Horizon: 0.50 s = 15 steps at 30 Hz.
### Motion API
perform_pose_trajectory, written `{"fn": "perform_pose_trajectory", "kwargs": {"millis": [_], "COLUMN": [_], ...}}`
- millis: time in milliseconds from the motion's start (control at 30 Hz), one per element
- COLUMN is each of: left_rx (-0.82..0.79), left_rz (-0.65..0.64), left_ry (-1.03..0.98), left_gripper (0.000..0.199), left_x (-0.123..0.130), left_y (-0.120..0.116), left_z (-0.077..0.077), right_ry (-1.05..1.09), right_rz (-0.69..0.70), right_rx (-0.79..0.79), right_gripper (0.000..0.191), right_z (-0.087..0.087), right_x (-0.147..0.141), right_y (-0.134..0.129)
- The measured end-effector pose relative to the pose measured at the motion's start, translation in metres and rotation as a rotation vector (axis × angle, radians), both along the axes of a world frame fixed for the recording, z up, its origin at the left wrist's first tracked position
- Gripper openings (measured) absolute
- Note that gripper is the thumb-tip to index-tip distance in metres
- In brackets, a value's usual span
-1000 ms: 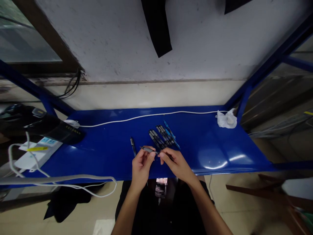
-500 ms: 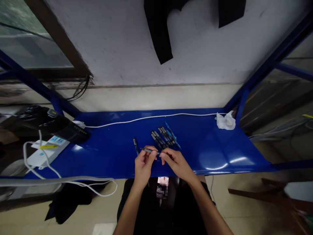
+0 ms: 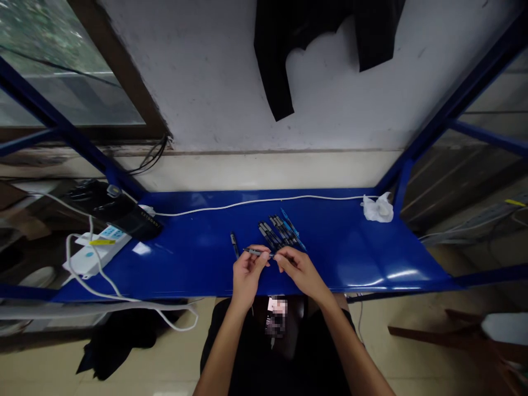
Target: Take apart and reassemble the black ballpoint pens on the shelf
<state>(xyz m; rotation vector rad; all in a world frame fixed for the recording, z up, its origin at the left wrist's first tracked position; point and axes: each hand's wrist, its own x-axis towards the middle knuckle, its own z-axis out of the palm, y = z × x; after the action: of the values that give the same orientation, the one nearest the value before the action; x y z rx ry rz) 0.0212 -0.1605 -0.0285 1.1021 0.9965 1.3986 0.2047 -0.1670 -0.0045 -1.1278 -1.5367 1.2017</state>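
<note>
at the table's (image 3: 190,247) front edge: one pen (image 3: 256,252) held between two hands.
vs a second ago, hold looks unchanged; only the view has shifted, so i'd call this the same step, unfinished. left hand (image 3: 247,274) grasps the pen's grey barrel, thumb on top; right hand (image 3: 301,270) pinches its right end, fingers covering the detail there. pen sits roughly level above the table. spare pen (image 3: 234,243) just beyond the left hand; grey-black pens (image 3: 270,235) lie side by side past the fingertips, blue pen (image 3: 290,221) on their right. cable (image 3: 231,206) runs behind them, well apart. black case (image 3: 119,206) and power strip (image 3: 99,253) far left, white bag (image 3: 377,209) far right. own fingers are the main block to sight.
</note>
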Motion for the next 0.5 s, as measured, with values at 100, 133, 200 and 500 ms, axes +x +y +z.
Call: {"fn": "perform_pose_trajectory", "kwargs": {"millis": [100,133,200,500], "left_rx": [-0.026,-0.031,-0.039,-0.020], "left_rz": [0.009,0.011,0.011,0.012], "left_ry": [-0.005,-0.010,-0.019,0.020], "left_gripper": [0.029,0.030,0.031,0.030], "left_x": [0.0006,0.0008,0.0012,0.0007], "left_y": [-0.0002,-0.0002,0.0001,0.0016], "left_z": [0.0021,0.0025,0.0032,0.0032], "right_ry": [0.037,0.045,0.043,-0.001], "right_rz": [-0.032,-0.039,-0.047,0.006], "right_rx": [0.001,0.001,0.003,-0.013], "right_gripper": [0.030,0.029,0.031,0.048], "right_z": [-0.0053,-0.0069,-0.0087,-0.0047], "right_x": [0.0001,0.0002,0.0006,0.0026], "right_y": [0.0013,0.0017,0.0022,0.0002]}}
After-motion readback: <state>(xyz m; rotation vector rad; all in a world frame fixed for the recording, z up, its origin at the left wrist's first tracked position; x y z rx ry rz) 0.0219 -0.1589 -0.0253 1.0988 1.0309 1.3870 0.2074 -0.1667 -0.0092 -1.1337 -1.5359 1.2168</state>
